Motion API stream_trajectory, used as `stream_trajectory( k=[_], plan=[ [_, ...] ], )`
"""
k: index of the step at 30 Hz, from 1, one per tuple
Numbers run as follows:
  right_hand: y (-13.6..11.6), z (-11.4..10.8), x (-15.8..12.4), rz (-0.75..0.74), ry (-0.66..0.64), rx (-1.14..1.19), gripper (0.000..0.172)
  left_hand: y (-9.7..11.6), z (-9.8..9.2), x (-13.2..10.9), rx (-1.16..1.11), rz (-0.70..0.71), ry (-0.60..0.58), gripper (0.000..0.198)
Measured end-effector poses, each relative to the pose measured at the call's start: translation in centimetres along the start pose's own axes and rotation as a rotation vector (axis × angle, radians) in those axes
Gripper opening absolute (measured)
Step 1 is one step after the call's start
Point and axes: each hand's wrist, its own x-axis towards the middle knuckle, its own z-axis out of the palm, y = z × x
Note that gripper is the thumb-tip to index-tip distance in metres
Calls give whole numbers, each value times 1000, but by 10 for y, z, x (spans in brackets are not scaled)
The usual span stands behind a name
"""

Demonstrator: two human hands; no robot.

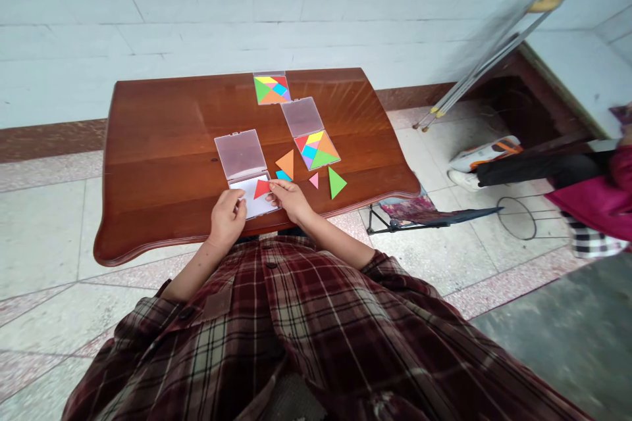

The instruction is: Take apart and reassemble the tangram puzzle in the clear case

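My right hand (290, 200) pinches a red tangram triangle (261, 189) over an opened clear plastic case (241, 154). White lining (254, 206) shows in the case's lower half, and its lid lies folded back toward the wall. At the case's left edge is my left hand (228, 216), its fingers curled in; whatever they may hold is hidden. Just beyond my right hand lie an orange triangle (286, 163) and a blue piece (283, 175), partly covered. Farther right are a small pink triangle (315, 180) and a green triangle (337, 183).
Two filled tangram cases, one nearer (317, 150) and one farther (272, 89), lie on the brown wooden table (162, 145). A tiled wall stands behind it. To the right are crutches (464, 82), a fabric-covered folding frame (409, 210) and a seated person (602, 184).
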Motion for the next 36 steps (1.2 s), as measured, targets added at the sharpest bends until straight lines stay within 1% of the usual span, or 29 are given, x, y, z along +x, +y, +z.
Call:
stream_trajectory(
  k=[2, 5, 8, 11, 13, 17, 20, 23, 24, 26, 29, 31, 34, 36],
  plan=[
    [2, -1, -1, -26, -6, -20, 22, 7, 6, 4, -24, -5, -81, 21],
    [5, -2, -2, -33, -28, -26, 24, 14, 12, 12, -55, -63, -120, 21],
    [6, -4, -4, -21, -50, -49, 25, 16, 12, 17, -117, -121, -113, 16],
    [5, -5, -6, -29, -78, -100, 24, 15, 11, 17, -193, -142, -110, 16],
    [3, -7, -6, -54, -97, -144, 23, 12, 11, 16, -264, -165, -114, 17],
    [-2, -11, -6, -132, -98, -259, 21, 5, 13, 16, -409, -290, -93, 21],
    [-6, -15, -7, -180, -124, -366, 18, 0, 16, 19, -437, -330, -71, 23],
    [-8, -20, -6, -186, -181, -469, 16, -1, 17, 22, -428, -333, -58, 22],
    [-8, -22, -4, -180, -181, -489, 15, -1, 17, 23, -407, -329, -48, 21],
    [-6, -25, 0, -164, -139, -510, 14, -1, 15, 25, -315, -288, -33, 19],
    [-4, -29, 9, -138, -49, -572, 20, 0, 13, 27, -99, -170, -36, 17],
    [-5, -29, 13, -141, -9, -678, 24, 1, 14, 29, 38, -79, -97, 20],
    [-12, -24, 12, -200, 32, -915, 26, 3, 19, 31, 214, 48, -240, 23],
    [-18, -19, 9, -234, 42, -1086, 27, 4, 24, 33, 303, 83, -301, 24]
  ],
)
